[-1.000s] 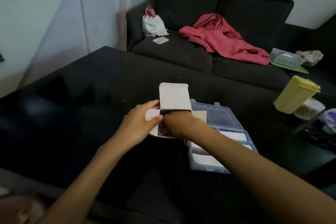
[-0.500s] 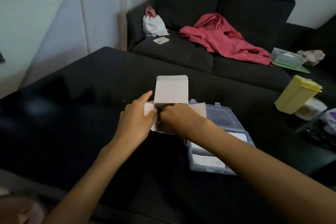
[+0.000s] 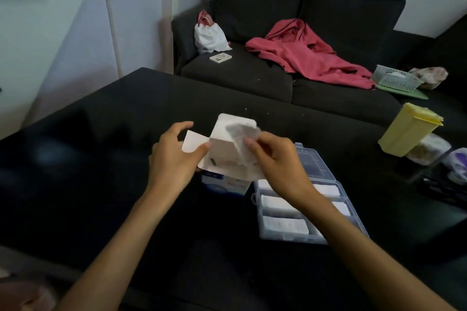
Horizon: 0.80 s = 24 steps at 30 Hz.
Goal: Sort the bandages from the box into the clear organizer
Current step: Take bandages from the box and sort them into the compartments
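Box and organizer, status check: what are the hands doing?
Left hand grips box flap. Right hand pinches blurred white item at box mouth. Organizer open, white packs inside. Nothing in the way.

Black table (image 3: 106, 159): clear organizer (image 3: 300, 230), yellow container (image 3: 409, 131), box (image 3: 227, 159) perhaps.

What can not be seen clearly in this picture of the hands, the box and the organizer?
- Inside of the box, head view: hidden by its flaps and both hands.
- What the right hand pulls out: motion-blurred, a pale smear.
- Print on the box: too small and dim.
- Near compartments of the clear organizer: covered by the right forearm.
- Left hand fingertips: behind a flap.
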### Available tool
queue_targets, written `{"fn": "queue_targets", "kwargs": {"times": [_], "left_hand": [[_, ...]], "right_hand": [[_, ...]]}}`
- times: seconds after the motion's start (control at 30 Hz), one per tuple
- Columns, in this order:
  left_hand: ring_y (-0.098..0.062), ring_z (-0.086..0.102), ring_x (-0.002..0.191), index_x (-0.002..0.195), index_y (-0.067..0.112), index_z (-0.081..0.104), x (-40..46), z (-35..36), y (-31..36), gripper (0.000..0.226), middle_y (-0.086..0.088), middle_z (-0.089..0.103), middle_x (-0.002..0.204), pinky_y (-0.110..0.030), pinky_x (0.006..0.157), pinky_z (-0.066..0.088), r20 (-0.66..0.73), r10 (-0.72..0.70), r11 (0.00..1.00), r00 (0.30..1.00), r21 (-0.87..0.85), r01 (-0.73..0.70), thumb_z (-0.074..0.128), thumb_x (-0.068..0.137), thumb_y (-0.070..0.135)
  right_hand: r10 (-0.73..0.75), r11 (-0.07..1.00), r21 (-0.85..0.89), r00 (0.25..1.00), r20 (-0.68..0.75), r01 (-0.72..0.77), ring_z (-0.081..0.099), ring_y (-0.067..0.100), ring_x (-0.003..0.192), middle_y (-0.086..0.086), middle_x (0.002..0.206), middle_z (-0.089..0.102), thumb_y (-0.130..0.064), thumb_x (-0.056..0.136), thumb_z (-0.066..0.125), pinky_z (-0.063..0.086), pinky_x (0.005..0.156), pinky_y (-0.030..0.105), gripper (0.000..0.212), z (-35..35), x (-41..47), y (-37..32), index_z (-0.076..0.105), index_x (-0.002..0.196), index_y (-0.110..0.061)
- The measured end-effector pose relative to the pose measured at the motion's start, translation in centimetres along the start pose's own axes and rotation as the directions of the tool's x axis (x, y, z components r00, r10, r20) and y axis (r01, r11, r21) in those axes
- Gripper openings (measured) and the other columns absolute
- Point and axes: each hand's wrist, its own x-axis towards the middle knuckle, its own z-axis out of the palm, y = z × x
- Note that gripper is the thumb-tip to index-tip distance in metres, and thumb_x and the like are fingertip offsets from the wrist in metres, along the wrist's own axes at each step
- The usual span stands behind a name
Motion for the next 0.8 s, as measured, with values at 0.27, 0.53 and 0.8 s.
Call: {"fn": "queue_targets", "kwargs": {"times": [0.27, 0.53, 0.8], "left_hand": [[-0.028, 0.064, 0.091, 0.113, 0.034, 0.053, -0.1, 1.2, -0.6, 0.035, -0.001, 0.063, 0.11, -0.048, 0.078, 0.054, -0.054, 0.014, 0.989, 0.998, 0.147, -0.006, 0.067, 0.081, 0.037], [-0.021, 0.044, 0.12, 0.14, 0.022, 0.034, -0.2, 2.6, 0.5, 0.065, -0.004, 0.043, 0.134, -0.036, 0.087, 0.042, -0.141, 0.107, 0.906, 0.984, 0.421, -0.038, 0.05, 0.087, 0.056], [0.016, 0.051, 0.089, 0.112, 0.042, 0.054, -5.3, 6.3, 3.9, 0.024, 0.031, 0.053, 0.095, -0.01, 0.072, 0.046, 0.465, 0.228, 0.973, 0.856, -0.068, -0.222, 0.049, 0.089, 0.047]], "right_hand": [[0.449, 0.769, 0.358, 0.846, 0.288, -0.53, 0.064, 0.017, 0.104, 0.004, 0.116, 0.065, -0.026, 0.096, 0.046, 0.054, 0.089, 0.033, 0.026, -1.3, -0.8, 2.0, 0.062, 0.111, -0.011], [0.457, 0.778, 0.317, 0.835, 0.305, -0.542, 0.06, 0.013, 0.085, 0.004, 0.096, 0.061, -0.021, 0.099, 0.041, 0.055, 0.077, 0.027, 0.024, -3.9, -2.5, 2.8, 0.049, 0.122, -0.021], [0.389, 0.875, 0.145, 0.849, 0.358, -0.462, 0.06, 0.01, 0.065, 0.002, 0.08, 0.066, -0.026, 0.094, 0.048, 0.052, 0.065, 0.023, 0.022, -8.0, -4.4, 3.6, 0.048, 0.115, -0.017]]}}
